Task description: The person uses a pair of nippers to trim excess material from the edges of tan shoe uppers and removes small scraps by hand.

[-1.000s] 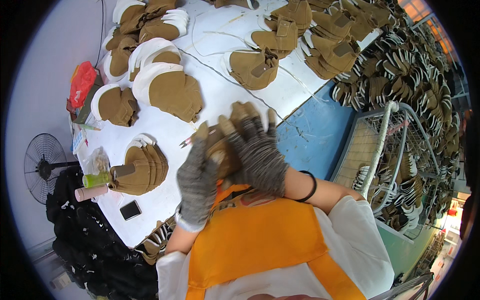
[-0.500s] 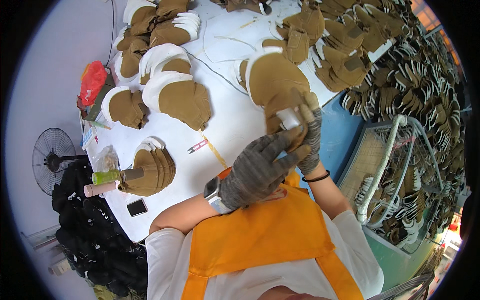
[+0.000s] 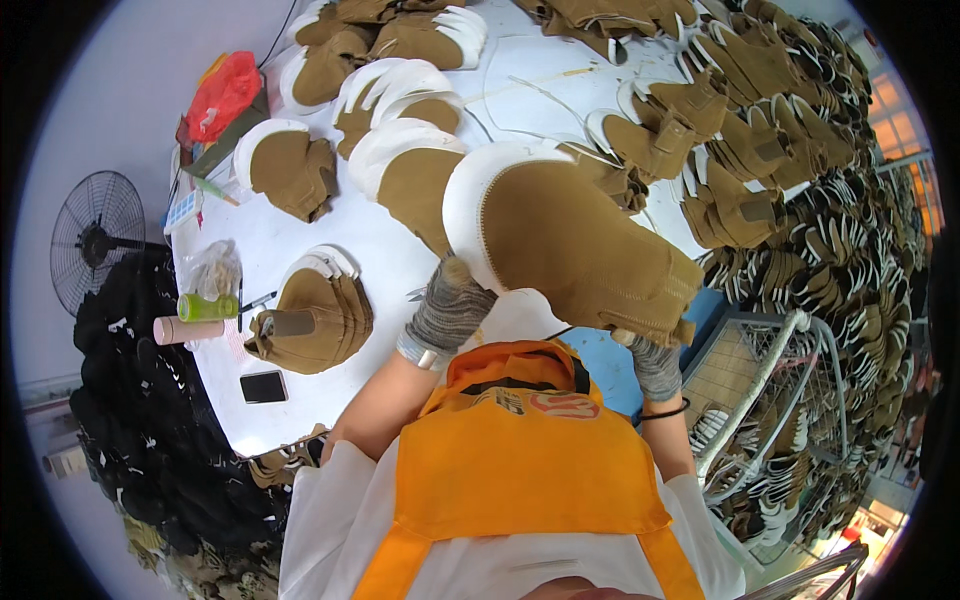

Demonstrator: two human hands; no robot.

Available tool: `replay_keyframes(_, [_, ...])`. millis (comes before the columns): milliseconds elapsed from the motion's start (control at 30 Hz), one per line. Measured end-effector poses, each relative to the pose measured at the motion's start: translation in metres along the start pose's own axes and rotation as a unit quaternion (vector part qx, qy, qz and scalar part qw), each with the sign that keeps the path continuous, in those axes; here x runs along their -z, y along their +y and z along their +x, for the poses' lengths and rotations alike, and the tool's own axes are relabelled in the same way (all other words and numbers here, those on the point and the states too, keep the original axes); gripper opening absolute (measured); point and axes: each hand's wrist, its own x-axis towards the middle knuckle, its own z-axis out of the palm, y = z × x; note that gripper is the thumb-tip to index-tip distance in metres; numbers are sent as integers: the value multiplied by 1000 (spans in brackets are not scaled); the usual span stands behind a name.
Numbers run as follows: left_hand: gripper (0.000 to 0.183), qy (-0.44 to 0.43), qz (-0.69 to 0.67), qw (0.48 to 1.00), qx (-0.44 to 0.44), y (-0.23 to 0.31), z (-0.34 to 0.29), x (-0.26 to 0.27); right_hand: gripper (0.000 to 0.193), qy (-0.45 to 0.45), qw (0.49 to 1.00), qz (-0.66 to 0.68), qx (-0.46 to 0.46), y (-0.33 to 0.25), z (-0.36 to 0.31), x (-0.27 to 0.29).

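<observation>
A brown boot upper (image 3: 590, 245) with a white rim at its toe end is held up before me, filling the middle of the view. At its lower left edge, my gloved left hand (image 3: 450, 312) is closed on the white rim. My gloved right hand (image 3: 652, 362) grips the opposite end from below; that end covers most of its fingers. Behind the held piece, another brown upper with a white rim (image 3: 400, 160) lies on the white table (image 3: 400, 330). A small stack of brown uppers (image 3: 320, 318) stands left of my left hand.
More brown uppers (image 3: 750, 140) are piled at the far right of the table. A wire cart (image 3: 745, 400) filled with pieces stands at my right. Left lie a phone (image 3: 264, 387), a green roll (image 3: 207, 307) and a red bag (image 3: 225, 95); beyond is a fan (image 3: 97, 242).
The upper has been turned and lifted, showing its broad brown side. My hands have moved apart, from close together at one end to opposite ends. The view has shifted a little.
</observation>
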Motion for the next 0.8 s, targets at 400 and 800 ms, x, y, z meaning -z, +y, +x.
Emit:
replay_keyframes(400, [55,70,-81,994,2,26,-3,32,57,66,924,377,-18,-95,48,-4])
replay_keyframes(800, [52,48,-97,994,22,9,0,50,48,56,828,500,-248,-94,30,-7])
